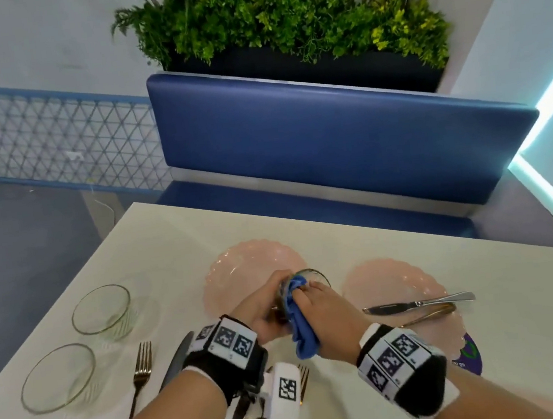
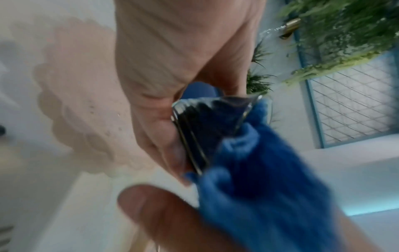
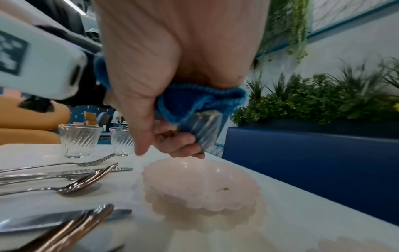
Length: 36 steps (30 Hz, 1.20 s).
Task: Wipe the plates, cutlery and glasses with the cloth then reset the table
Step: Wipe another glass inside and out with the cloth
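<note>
Held above the table (image 1: 305, 233), a little over the near edge of one pink plate (image 1: 240, 265): a ribbed glass (image 1: 310, 276), tilted, mouth turned toward the bench (image 1: 331, 155). Left hand (image 1: 266, 310) wrapped round the base and side of the glass, fingers curled tight on it. Right hand (image 1: 321, 314) closed on a blue cloth (image 1: 302, 330), part of it pushed inside the mouth of the glass, the rest hanging down from the fist toward the table. Both hands touching each other at the glass.

To the right of the grip, near: a second pink plate (image 1: 390, 282), with a knife (image 1: 417, 304) and a spoon (image 1: 431, 314) lying across its near side. Just below that plate, a purple round thing (image 1: 471, 356), partly hidden behind the right wrist; cannot tell what it is.

To the left of the grip, well apart: two more glasses (image 1: 102, 313), upright on the table, one behind the other. Between them and the left wrist: a fork (image 1: 141, 369) and another knife (image 1: 178, 358). Below the grip, under the wrists: more cutlery (image 1: 301, 378), mostly covered.

In the right wrist view, small crumbs visible inside the plate below the held glass. Left wrist view blurred.

Beyond the bench, a planter with green plants (image 1: 280, 12).
</note>
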Each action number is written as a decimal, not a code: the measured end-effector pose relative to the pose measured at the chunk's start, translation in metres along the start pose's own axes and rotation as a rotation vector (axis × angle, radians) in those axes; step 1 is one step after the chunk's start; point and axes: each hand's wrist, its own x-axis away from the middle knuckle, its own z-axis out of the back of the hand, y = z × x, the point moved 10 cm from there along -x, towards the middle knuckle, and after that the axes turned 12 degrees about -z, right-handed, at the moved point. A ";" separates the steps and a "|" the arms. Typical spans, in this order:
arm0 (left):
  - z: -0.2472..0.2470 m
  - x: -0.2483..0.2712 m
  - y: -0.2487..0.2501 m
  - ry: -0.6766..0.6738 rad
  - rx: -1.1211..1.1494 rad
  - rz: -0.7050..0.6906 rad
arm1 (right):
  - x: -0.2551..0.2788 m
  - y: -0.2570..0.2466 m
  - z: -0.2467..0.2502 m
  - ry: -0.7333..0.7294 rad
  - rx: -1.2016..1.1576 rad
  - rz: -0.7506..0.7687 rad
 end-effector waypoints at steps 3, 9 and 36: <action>-0.014 0.009 0.001 -0.037 0.017 -0.078 | 0.002 0.001 0.014 0.022 -0.156 -0.101; -0.015 0.030 0.023 -0.113 -0.063 -0.332 | 0.023 0.021 0.033 0.006 -1.253 -0.385; -0.022 0.103 0.085 0.009 -0.387 -0.846 | 0.059 -0.025 0.050 -0.200 -1.114 -0.309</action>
